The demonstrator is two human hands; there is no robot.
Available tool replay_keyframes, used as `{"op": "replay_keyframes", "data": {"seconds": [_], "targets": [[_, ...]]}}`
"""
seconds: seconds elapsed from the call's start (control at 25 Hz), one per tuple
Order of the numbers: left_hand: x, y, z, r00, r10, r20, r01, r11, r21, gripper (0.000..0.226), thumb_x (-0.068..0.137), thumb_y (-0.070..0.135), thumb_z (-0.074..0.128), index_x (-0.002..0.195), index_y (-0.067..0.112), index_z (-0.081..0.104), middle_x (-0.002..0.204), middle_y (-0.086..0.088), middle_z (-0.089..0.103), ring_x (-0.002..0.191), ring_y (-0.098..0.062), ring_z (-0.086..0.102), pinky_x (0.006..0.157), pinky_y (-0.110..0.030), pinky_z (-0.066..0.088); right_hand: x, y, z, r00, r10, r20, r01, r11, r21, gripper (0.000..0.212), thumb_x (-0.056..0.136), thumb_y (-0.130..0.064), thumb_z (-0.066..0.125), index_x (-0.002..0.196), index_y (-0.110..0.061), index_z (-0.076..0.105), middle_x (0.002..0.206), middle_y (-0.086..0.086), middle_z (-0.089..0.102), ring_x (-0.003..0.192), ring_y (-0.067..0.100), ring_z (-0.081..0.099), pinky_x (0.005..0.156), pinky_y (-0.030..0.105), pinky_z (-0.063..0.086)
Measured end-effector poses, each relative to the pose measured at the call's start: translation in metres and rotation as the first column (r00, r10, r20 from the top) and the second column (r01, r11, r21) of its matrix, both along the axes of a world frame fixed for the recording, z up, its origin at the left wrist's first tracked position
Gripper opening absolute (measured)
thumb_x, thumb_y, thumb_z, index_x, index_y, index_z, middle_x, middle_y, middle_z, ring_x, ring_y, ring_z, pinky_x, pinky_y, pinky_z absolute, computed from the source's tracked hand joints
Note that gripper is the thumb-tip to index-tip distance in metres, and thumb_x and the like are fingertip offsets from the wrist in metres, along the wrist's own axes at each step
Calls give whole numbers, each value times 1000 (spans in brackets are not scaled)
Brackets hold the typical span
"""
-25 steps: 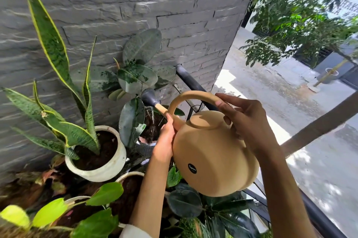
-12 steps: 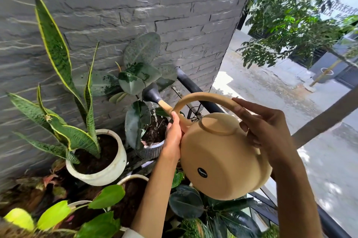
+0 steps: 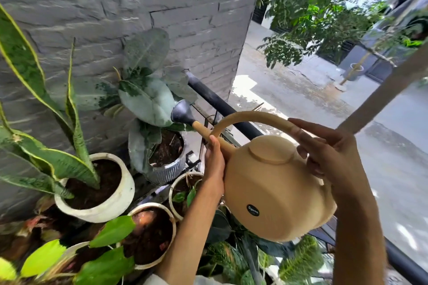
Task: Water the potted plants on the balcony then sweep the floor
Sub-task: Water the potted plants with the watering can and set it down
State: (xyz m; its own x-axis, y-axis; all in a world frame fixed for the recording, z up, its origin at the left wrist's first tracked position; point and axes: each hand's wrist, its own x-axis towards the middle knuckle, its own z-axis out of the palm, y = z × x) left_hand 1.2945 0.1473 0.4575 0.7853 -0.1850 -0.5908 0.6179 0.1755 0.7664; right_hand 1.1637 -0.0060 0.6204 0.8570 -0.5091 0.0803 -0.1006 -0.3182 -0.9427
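Right hand [image 3: 324, 152]: wraps handle of watering can [image 3: 275, 189].
Left hand [image 3: 214, 164]: steadies spout base; curl unclear.
Risk: rose [image 3: 181, 113] hangs beyond ribbed pot [image 3: 169, 169]; water may overshoot.
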Motion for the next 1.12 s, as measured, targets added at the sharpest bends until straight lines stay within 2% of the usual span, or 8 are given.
{"op": "replay_keyframes", "data": {"seconds": [0.2,0.32,0.36,0.56,0.68,0.8,0.96,1.12], "targets": [[-30,-13,-7,999,-2,-53,-1,999,-44,65,101,75,36,144,32,60,135,-9,70,120,-30,67,108,-53,54,-25,-10,-7,1000,-24,8,24,1000,-19,27,89,-51,81,115,-43,83,55,5,58,45,8,38,46,18,33],[-39,-15,-11,998,17,-61,-21,997,-68,45,102,74,35,117,46,66,133,-6,71,118,-27,68,107,-53,54,-32,-14,-12,1000,-17,-10,16,1000,-20,26,90,-48,81,115,-41,84,57,7,57,47,9,38,47,18,33],[-42,-16,-12,997,17,-70,-22,997,-70,43,102,74,34,116,47,65,134,-6,71,119,-26,67,108,-54,53,-33,-15,-12,1000,-12,-16,12,1000,-13,27,90,-48,81,115,-40,84,58,7,57,47,9,38,47,18,33],[-50,-11,-14,994,16,-106,-25,996,-86,64,103,72,34,154,37,50,143,-9,66,127,-31,63,112,-56,50,-35,-8,-14,999,-24,-43,24,1000,14,22,90,-43,81,112,-39,85,58,15,57,48,12,37,49,23,30],[-49,-8,-13,993,34,-111,-42,996,-77,65,102,74,36,154,37,49,132,-6,69,118,-27,66,104,-51,55,-32,-8,-15,999,-24,-49,25,999,20,20,91,-41,81,111,-40,85,62,22,55,47,12,34,50,23,28],[-49,-4,-16,992,49,-115,-55,997,-51,67,100,77,36,151,36,53,109,-1,77,105,-22,70,83,-41,60,-30,-5,-18,999,-6,-46,6,1000,8,18,93,-40,81,111,-40,85,55,10,56,44,8,35,49,20,28],[-50,-3,-20,991,42,-131,-52,996,-72,67,100,77,37,150,36,53,104,-2,80,104,-23,73,80,-40,61,-30,-7,-21,999,9,-47,-10,1000,-30,19,93,-41,80,112,-41,84,55,5,59,44,5,37,51,19,31],[-49,-5,-24,990,46,-135,-52,998,-42,60,100,78,34,137,39,59,80,12,82,89,-15,76,57,-27,60,-32,-10,-24,999,5,-40,-5,1000,12,21,91,-44,81,112,-42,84,53,3,54,42,9,31,47,17,28]]}}
